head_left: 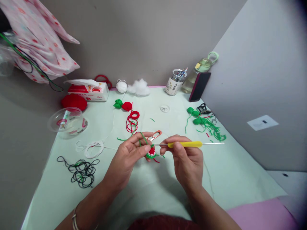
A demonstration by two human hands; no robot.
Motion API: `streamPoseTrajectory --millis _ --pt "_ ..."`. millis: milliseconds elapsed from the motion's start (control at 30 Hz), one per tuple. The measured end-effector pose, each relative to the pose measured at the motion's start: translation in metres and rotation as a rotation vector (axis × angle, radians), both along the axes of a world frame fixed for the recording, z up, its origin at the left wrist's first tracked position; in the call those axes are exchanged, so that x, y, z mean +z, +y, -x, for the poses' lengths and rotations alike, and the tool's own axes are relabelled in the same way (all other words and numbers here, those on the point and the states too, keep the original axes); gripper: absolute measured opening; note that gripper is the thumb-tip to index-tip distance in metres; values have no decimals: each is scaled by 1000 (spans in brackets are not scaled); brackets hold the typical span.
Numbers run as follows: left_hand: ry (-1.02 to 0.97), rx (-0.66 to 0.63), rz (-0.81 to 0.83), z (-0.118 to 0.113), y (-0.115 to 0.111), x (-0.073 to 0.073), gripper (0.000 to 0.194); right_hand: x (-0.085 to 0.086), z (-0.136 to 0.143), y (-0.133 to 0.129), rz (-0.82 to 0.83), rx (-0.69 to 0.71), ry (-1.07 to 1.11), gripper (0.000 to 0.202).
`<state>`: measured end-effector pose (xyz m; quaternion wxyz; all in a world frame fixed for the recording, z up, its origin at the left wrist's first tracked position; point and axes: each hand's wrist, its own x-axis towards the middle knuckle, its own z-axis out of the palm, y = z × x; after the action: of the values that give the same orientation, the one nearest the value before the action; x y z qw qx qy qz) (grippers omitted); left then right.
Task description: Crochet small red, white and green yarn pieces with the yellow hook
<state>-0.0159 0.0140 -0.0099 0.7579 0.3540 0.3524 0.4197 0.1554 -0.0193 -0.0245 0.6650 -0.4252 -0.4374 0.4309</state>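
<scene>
My left hand [130, 152] pinches a small crochet piece [151, 152] of red, white and green yarn. Green working yarn runs over its fingers. A copper-coloured safety-pin-shaped clip [157, 134] sticks out beyond the fingertips; whether it is fastened to the piece I cannot tell. My right hand [188, 158] grips a crochet hook [185, 144] by its yellow handle. The hook's thin metal tip reaches the top edge of the piece, and its other metal end points right. Loops at the tip are too small to make out.
Black cord [82, 172] and white cord [94, 149] lie at left, near a clear plastic tub [78, 126]. Red yarn [132, 121] is beyond my hands. Green bobbles with strands [212, 127] lie right. A tissue box [96, 92], pen jar [173, 84], bottle [192, 81] and phone [200, 87] stand behind.
</scene>
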Motion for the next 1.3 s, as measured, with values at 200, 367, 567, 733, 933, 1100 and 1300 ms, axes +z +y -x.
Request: streamPoseTrajectory --millis 200,367,567,733,933,1100,1300 --pt "13 9 -24 0 0 0 28 1 1 2 -2 -13 -4 17" --pt "8 5 -27 0 1 0 26 0 1 2 -16 -62 -25 17" --pt "15 11 -25 0 1 -1 25 1 2 2 -27 -76 -18 13" --pt "25 18 -27 0 0 -1 25 3 2 3 -23 -81 -5 16" --pt "14 -9 -20 -2 1 -3 21 3 0 6 25 -85 44 25" --pt "5 -23 -29 -1 0 -4 19 4 0 7 38 -99 78 28" --pt "21 -26 -34 0 0 -3 17 3 0 7 49 -84 98 27"
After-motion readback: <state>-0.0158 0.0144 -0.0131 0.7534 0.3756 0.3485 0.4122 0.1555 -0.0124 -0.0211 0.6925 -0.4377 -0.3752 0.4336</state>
